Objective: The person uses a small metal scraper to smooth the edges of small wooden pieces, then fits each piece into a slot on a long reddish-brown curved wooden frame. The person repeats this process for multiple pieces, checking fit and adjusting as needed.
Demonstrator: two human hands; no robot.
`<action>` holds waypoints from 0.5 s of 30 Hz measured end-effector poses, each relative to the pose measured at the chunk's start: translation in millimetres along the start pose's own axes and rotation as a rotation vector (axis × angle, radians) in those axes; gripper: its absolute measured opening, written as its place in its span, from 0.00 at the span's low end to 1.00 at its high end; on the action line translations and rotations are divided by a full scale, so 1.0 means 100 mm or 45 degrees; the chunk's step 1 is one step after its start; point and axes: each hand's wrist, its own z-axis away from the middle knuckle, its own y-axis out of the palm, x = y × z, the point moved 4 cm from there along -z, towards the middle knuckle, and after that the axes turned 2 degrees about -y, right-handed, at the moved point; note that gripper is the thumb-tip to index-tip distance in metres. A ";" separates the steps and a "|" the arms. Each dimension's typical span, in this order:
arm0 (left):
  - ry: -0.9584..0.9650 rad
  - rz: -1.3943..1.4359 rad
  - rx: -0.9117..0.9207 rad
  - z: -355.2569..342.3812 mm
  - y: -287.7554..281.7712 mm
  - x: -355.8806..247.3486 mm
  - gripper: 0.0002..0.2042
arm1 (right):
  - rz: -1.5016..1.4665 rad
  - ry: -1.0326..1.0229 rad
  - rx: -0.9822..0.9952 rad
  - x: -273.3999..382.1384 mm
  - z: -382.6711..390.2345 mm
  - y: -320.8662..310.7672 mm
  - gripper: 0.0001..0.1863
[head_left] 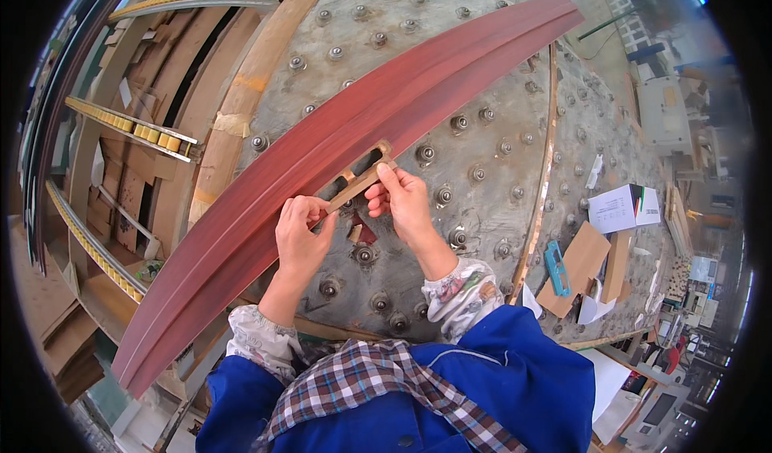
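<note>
A long reddish-brown wooden board [322, 139], bowed by the lens, lies slantwise across the table. At its near edge are rounded cutouts [368, 162] with bare light wood inside. Along these cutouts runs a thin light-brown wooden strip [359, 188]. My left hand [301, 234] pinches the strip's left end between thumb and fingers. Thumb and forefinger of my right hand [404, 201] grip it near its right end, with the other fingers curled. The strip is right against the cutouts; whether it is fixed to the board, I cannot tell.
The grey table [482, 188] is studded with several metal ball rollers [459, 122]. At right lie a blue tool [556, 268], brown cardboard [581, 262] and a white printed box [623, 209]. Yellow roller rails [133, 123] and stacked boards stand at left.
</note>
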 end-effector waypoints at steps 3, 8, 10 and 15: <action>-0.024 -0.019 0.013 0.00 0.01 -0.01 0.10 | -0.009 -0.005 0.017 -0.02 -0.01 -0.02 0.17; -0.033 -0.033 0.029 0.00 0.01 -0.02 0.12 | -0.039 0.019 0.028 0.00 0.00 0.00 0.18; -0.029 -0.054 0.055 -0.01 0.01 -0.02 0.12 | -0.035 0.038 0.004 -0.02 -0.01 0.00 0.18; 0.040 -0.092 0.159 -0.09 -0.01 -0.04 0.14 | 0.059 0.058 -0.004 0.02 0.01 0.01 0.18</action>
